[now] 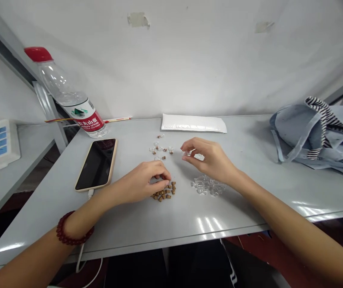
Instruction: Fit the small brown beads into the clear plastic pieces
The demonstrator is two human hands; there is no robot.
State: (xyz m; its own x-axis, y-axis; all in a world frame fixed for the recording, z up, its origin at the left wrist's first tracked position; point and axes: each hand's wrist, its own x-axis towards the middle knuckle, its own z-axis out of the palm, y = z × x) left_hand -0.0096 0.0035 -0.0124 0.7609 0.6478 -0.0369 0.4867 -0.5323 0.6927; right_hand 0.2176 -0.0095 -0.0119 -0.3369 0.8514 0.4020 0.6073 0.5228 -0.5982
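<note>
My left hand (145, 182), wearing a dark red bead bracelet (69, 229), reaches over a pile of small brown corks (161, 196). Its thumb and index finger are nearly together at the pile's right side; whatever lies between them is too small to make out. My right hand (207, 158) pinches a tiny clear glass bottle (187, 153) between thumb and fingertips, held above the table. Below that hand lies a heap of similar clear bottles (207, 185). Farther back, several little bottles with corks in their necks (160, 148) lie scattered on the grey table (147, 226).
On the left a phone (97, 164) lies plugged into a white cable, with a large water bottle (72, 96) behind it. A white packet (193, 123) rests along the wall. A light blue bag (300, 132) sits at right. Beyond the left edge is a power strip (9, 144).
</note>
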